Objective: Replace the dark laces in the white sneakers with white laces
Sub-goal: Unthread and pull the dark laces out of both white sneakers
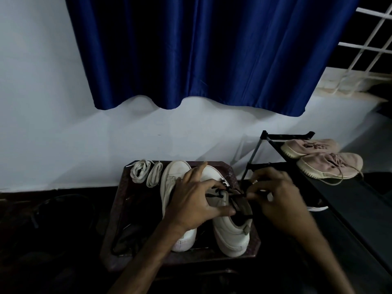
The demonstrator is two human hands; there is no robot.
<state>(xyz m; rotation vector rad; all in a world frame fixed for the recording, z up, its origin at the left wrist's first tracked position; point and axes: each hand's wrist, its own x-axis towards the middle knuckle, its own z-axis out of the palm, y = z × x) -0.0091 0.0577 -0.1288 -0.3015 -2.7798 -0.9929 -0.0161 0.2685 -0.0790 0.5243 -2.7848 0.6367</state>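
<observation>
Dark lace [214,193] crossing the right-hand sneaker [231,238], heel near, toe far, on the tray [118,209]. Left hand [195,200] clamped over the tongue [240,205], pinning the shoe. Right hand [277,198] just right of the shoe, tightly pinching that lace. Probably calls for a sideways pull, rightward across the shoe's length. White laces [139,171] coiled far left, untouched.

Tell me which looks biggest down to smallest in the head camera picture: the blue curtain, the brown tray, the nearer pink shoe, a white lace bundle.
1. blue curtain
2. brown tray
3. pink shoe
4. white lace bundle
This is only how big they look in the picture.
</observation>
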